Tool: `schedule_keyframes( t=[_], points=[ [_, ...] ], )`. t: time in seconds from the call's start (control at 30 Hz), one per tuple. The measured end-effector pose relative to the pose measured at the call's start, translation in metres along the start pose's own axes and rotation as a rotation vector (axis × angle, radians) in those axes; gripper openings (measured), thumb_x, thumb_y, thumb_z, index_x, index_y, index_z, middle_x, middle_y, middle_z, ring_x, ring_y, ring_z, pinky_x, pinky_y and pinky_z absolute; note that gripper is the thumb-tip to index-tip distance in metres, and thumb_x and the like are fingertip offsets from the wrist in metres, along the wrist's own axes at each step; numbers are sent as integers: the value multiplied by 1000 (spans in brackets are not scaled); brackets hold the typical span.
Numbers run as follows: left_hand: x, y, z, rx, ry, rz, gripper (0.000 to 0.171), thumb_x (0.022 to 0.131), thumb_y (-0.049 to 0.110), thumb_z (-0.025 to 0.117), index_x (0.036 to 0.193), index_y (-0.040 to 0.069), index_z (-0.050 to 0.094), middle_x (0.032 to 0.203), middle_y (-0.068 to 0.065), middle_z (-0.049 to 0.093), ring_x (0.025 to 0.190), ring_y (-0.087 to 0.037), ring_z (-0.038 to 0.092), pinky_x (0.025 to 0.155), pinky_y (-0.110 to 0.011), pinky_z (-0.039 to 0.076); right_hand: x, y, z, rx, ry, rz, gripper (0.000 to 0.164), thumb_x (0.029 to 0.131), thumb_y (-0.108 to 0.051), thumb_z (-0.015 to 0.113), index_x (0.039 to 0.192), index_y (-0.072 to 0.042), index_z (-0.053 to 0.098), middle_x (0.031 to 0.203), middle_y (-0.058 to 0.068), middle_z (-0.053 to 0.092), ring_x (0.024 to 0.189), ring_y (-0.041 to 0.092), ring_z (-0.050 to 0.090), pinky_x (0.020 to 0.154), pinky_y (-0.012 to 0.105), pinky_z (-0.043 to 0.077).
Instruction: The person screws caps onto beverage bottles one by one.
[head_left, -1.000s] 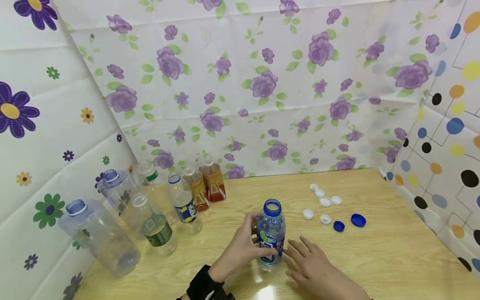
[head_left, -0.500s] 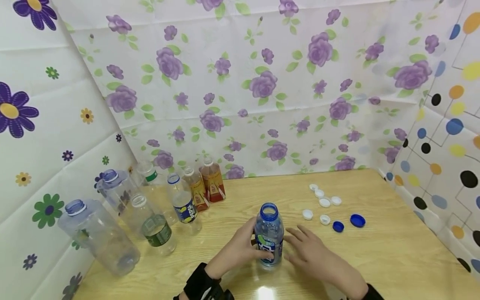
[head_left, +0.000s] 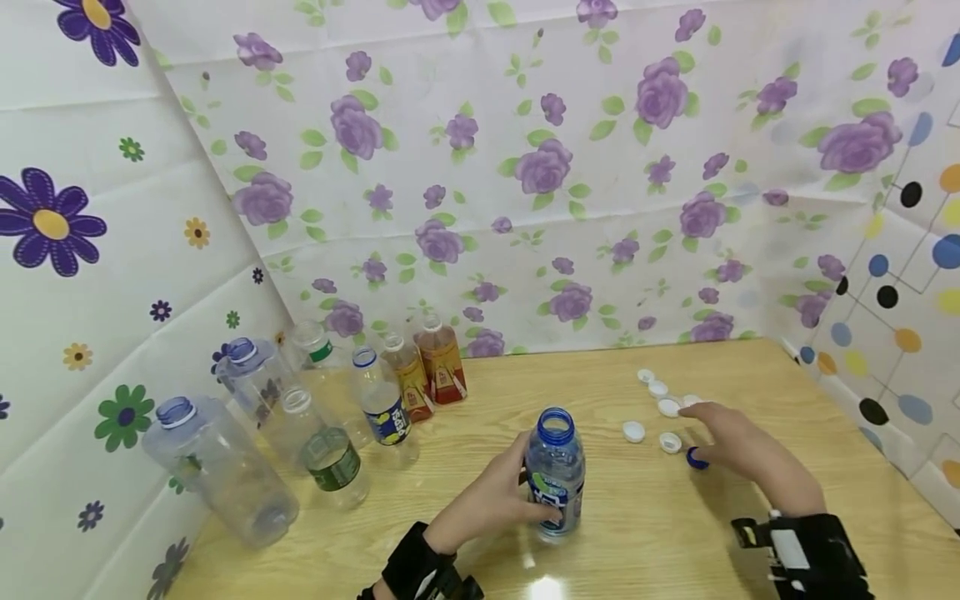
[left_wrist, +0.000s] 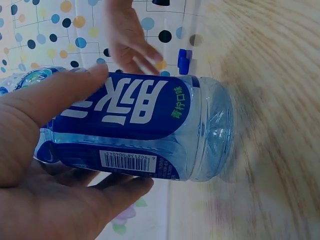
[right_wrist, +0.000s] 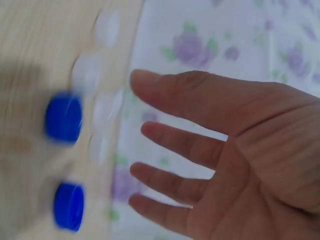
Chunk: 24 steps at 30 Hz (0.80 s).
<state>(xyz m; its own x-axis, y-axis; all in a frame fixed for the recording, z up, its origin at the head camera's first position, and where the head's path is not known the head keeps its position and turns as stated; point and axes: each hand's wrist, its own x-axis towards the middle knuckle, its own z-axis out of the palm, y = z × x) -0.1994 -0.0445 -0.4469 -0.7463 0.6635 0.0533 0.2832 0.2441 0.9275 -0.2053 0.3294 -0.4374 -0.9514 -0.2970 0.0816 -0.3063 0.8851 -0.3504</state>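
My left hand (head_left: 491, 498) grips a clear blue plastic bottle (head_left: 556, 475) with an uncapped blue neck, upright on the table. In the left wrist view, the thumb lies along one side of the blue label (left_wrist: 130, 107) and the fingers are on the other. Off to the right, my right hand (head_left: 753, 458) hovers over the loose caps, its fingers apart around nothing. A small blue bottle cap (head_left: 697, 459) shows just under it; the larger blue cap is covered by the hand in the head view. Both the upper blue cap (right_wrist: 64, 118) and the lower blue cap (right_wrist: 69, 206) appear in the right wrist view.
Several white caps (head_left: 633, 431) lie near the right hand. Uncapped bottles stand at the left: large clear jugs (head_left: 225, 467), a green-label bottle (head_left: 335, 462), a blue-label bottle (head_left: 387, 421) and orange-label bottles (head_left: 442, 367). Patterned cloth (head_left: 487, 167) walls the table.
My right hand has left the bottle's side and moved right, over the caps. The left hand keeps its grip on the bottle. The head view has shifted slightly to the left.
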Motion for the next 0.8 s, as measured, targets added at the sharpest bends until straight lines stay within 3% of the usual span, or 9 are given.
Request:
schedule_keyframes(
  t=[0.17, 0.3, 0.53, 0.8],
  points=[
    [1, -1, 2, -12, -3, -40, 96, 80, 11, 88, 157, 27, 33, 148, 3, 51, 138, -23, 49, 114, -40, 44, -10, 35, 6, -2, 38, 92, 52, 84, 3, 76, 129, 18, 54, 125, 43, 52, 113, 61, 51, 92, 69, 48],
    [3, -4, 1, -7, -8, -28, 95, 81, 13, 88, 157, 30, 34, 149, 3, 51, 138, -23, 49, 114, -39, 44, -14, 51, 13, -14, 43, 171, 58, 85, -1, 76, 133, 19, 49, 129, 47, 44, 115, 65, 46, 94, 75, 41],
    [0, -6, -2, -36, -12, -29, 89, 81, 12, 88, 154, 31, 39, 145, 5, 53, 136, -22, 50, 113, -37, 45, -10, 57, 20, -36, 25, 180, 64, 80, -2, 82, 131, 19, 50, 127, 47, 47, 115, 65, 47, 94, 74, 43],
    [5, -6, 0, -35, -28, -20, 92, 82, 15, 87, 155, 34, 36, 147, 7, 51, 137, -19, 49, 114, -36, 44, -11, 58, 18, -71, 43, 189, 47, 79, 3, 79, 121, 14, 61, 119, 41, 55, 109, 62, 52, 93, 71, 46]
  ],
)
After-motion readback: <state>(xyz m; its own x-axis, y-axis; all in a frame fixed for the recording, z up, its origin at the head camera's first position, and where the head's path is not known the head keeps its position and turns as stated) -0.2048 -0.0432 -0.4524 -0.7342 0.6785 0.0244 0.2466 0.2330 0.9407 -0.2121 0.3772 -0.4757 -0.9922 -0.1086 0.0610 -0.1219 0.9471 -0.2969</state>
